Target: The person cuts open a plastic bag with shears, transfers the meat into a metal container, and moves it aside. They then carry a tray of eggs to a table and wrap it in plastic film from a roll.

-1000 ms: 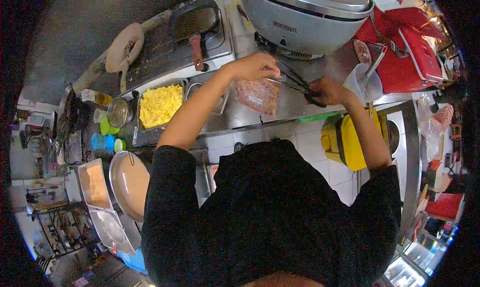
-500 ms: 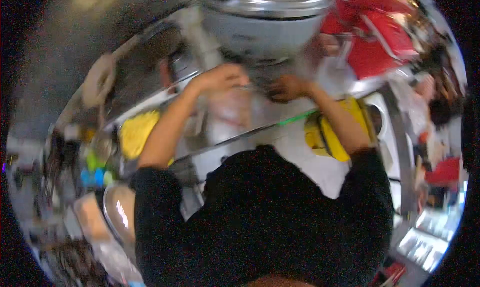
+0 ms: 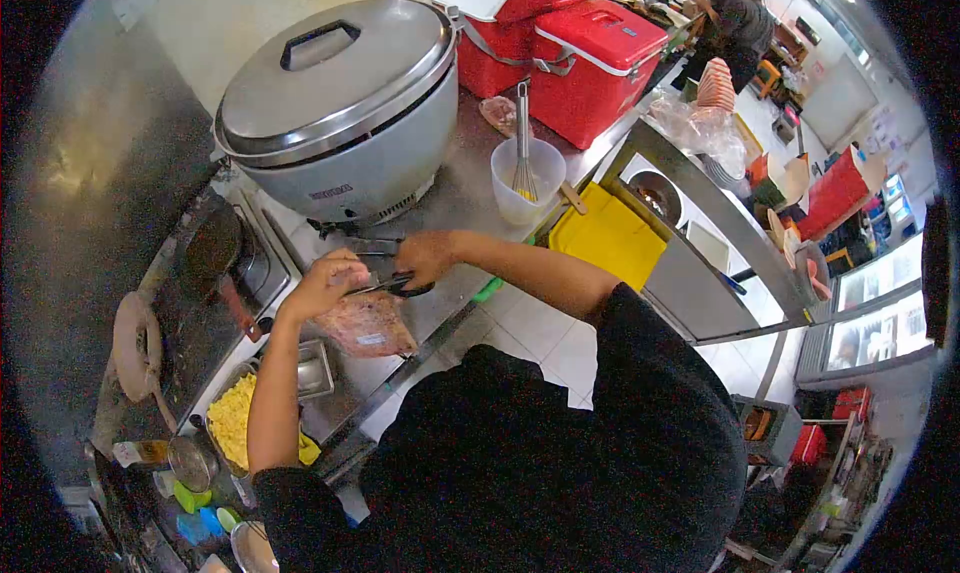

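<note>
Cutting just in front of the rice cooker (image 3: 340, 103): left hand (image 3: 325, 283) pinches the meat bag (image 3: 368, 325) top taut, right hand (image 3: 425, 257) closed on scissors (image 3: 385, 285); keep fingertips clear of blades.

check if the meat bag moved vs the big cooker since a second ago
Cannot tell: the camera swung. The bag hangs from the left hand in front of the cooker.

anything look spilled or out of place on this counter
Nothing stands out. The left hand holds a bag of meat upright, the right hand grips scissors at its top, and the counter shows no spill.
</note>
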The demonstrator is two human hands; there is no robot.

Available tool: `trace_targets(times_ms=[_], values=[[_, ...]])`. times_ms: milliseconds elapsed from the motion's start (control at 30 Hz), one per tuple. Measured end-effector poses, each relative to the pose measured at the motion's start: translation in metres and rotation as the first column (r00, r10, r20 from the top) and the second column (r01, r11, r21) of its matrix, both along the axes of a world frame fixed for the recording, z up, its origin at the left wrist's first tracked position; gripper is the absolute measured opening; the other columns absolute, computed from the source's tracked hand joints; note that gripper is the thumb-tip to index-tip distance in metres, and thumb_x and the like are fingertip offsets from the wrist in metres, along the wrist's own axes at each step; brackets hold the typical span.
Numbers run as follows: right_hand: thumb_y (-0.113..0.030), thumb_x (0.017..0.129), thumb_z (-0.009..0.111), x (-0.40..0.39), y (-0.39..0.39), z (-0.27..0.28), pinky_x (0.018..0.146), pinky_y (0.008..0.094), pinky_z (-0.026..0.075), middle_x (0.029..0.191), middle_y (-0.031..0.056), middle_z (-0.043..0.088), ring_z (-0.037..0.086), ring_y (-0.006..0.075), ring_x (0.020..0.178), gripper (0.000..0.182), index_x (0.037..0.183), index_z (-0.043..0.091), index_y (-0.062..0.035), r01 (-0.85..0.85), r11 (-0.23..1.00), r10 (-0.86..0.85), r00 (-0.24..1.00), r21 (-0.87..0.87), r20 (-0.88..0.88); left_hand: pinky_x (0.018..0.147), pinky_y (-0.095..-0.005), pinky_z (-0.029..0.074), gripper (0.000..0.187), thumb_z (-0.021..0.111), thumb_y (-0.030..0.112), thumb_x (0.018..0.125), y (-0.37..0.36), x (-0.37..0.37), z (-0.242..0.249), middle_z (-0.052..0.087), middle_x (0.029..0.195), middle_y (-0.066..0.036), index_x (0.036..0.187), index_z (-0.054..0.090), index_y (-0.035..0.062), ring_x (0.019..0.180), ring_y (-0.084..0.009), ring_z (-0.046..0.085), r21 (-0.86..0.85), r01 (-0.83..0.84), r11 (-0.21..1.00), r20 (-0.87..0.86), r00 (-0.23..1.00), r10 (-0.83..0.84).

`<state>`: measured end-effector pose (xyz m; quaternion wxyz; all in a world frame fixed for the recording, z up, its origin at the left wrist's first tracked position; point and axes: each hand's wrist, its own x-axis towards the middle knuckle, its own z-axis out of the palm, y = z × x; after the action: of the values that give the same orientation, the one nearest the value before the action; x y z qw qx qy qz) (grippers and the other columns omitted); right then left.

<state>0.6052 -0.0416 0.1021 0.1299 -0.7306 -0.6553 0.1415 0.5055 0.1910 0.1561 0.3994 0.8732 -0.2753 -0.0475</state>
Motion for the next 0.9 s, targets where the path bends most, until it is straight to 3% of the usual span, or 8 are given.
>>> trace_targets(times_ms=[100, 200, 267, 300, 367, 400, 667, 900], values=[[-0.057, 0.081, 0.055, -0.011, 0.004, 0.01, 0.063, 0.0514, 0.049, 0.073, 0.0187, 0.066, 0.063, 0.0387, 0.069, 0.056, 0.079, 0.067, -0.0024, 0.088, 0.992, -0.084, 0.995, -0.086, 0.048, 0.075, -0.031, 0.047, 0.019, 0.059, 0.019, 0.095, 0.003, -0.006, 0.0, 0.062, 0.083, -0.003, 0.098, 0.065, 0.0014, 0.082, -0.0134, 0.056, -0.028, -0.098, 0.995, -0.167, 0.982, 0.092], [-0.048, 0.079, 0.062, -0.009, 0.01, -0.003, 0.059, 0.0513, 0.045, 0.071, 0.0228, 0.062, 0.059, 0.0419, 0.064, 0.047, 0.072, 0.063, -0.0007, 0.074, 0.996, -0.075, 0.997, -0.05, -0.029, 0.073, -0.0306, 0.047, 0.018, 0.056, 0.02, 0.097, -0.001, -0.005, -0.003, 0.06, 0.082, -0.001, 0.096, 0.061, 0.0027, 0.082, -0.0106, 0.054, -0.11, -0.027, 0.994, -0.309, 0.951, -0.009], [-0.049, 0.08, 0.061, -0.012, 0.005, -0.003, 0.059, 0.0517, 0.045, 0.072, 0.0224, 0.062, 0.059, 0.0422, 0.065, 0.049, 0.073, 0.063, -0.0003, 0.002, 0.988, 0.011, 0.997, 0.152, -0.082, 0.073, -0.0294, 0.047, 0.019, 0.054, 0.021, 0.098, -0.005, -0.01, 0.004, 0.057, 0.081, -0.001, 0.095, 0.057, 0.0025, 0.081, -0.0108, 0.053, -0.015, -0.045, 0.999, -0.233, 0.972, 0.04], [-0.051, 0.081, 0.06, -0.016, 0.009, 0.009, 0.06, 0.0511, 0.045, 0.071, 0.0215, 0.061, 0.058, 0.0413, 0.064, 0.051, 0.074, 0.063, -0.0009, 0.035, 0.998, -0.038, 0.997, -0.044, -0.068, 0.072, -0.029, 0.047, 0.019, 0.053, 0.021, 0.099, 0.006, -0.006, -0.016, 0.057, 0.08, -0.001, 0.096, 0.056, 0.0024, 0.078, -0.0113, 0.052, -0.128, -0.054, 0.99, -0.303, 0.953, 0.013], [-0.05, 0.085, 0.056, -0.013, 0.007, -0.004, 0.06, 0.0493, 0.045, 0.067, 0.0214, 0.059, 0.057, 0.0393, 0.063, 0.049, 0.074, 0.061, -0.0031, -0.115, 0.982, 0.115, 0.993, 0.148, 0.008, 0.072, -0.0271, 0.046, 0.017, 0.051, 0.021, 0.1, 0.017, -0.003, -0.021, 0.054, 0.086, 0.002, 0.099, 0.054, 0.0044, 0.08, -0.0093, 0.049, -0.129, 0.011, 0.992, -0.253, 0.967, -0.043], [-0.049, 0.086, 0.056, -0.011, 0.007, -0.002, 0.062, 0.0509, 0.045, 0.068, 0.0214, 0.059, 0.058, 0.04, 0.065, 0.047, 0.076, 0.061, -0.0034, -0.051, 0.999, 0.051, 0.999, 0.003, 0.0, 0.072, -0.0261, 0.046, 0.016, 0.051, 0.02, 0.1, 0.018, -0.007, -0.011, 0.054, 0.087, 0.002, 0.1, 0.055, 0.0049, 0.08, -0.0084, 0.049, -0.119, -0.021, 0.993, -0.3, 0.954, -0.016], [-0.044, 0.078, 0.066, -0.022, 0.006, 0.001, 0.058, 0.0467, 0.042, 0.062, 0.0192, 0.056, 0.054, 0.0391, 0.057, 0.043, 0.066, 0.056, -0.0035, 0.198, 0.978, -0.206, 0.95, -0.061, -0.233, 0.07, -0.0221, 0.045, 0.015, 0.05, 0.019, 0.101, 0.032, -0.007, -0.018, 0.057, 0.092, 0.004, 0.106, 0.055, 0.0064, 0.077, -0.0054, 0.05, -0.342, -0.093, 0.935, -0.393, 0.918, -0.053], [-0.041, 0.08, 0.064, -0.009, 0.014, 0.008, 0.06, 0.0478, 0.045, 0.068, 0.0205, 0.06, 0.059, 0.0403, 0.064, 0.038, 0.075, 0.057, -0.0035, 0.14, 0.974, -0.148, 0.988, -0.179, -0.036, 0.068, -0.0228, 0.043, 0.02, 0.049, 0.026, 0.102, 0.031, 0.001, -0.016, 0.053, 0.085, 0.004, 0.103, 0.054, 0.0062, 0.073, -0.0056, 0.049, -0.398, -0.044, 0.916, -0.405, 0.905, -0.133]])
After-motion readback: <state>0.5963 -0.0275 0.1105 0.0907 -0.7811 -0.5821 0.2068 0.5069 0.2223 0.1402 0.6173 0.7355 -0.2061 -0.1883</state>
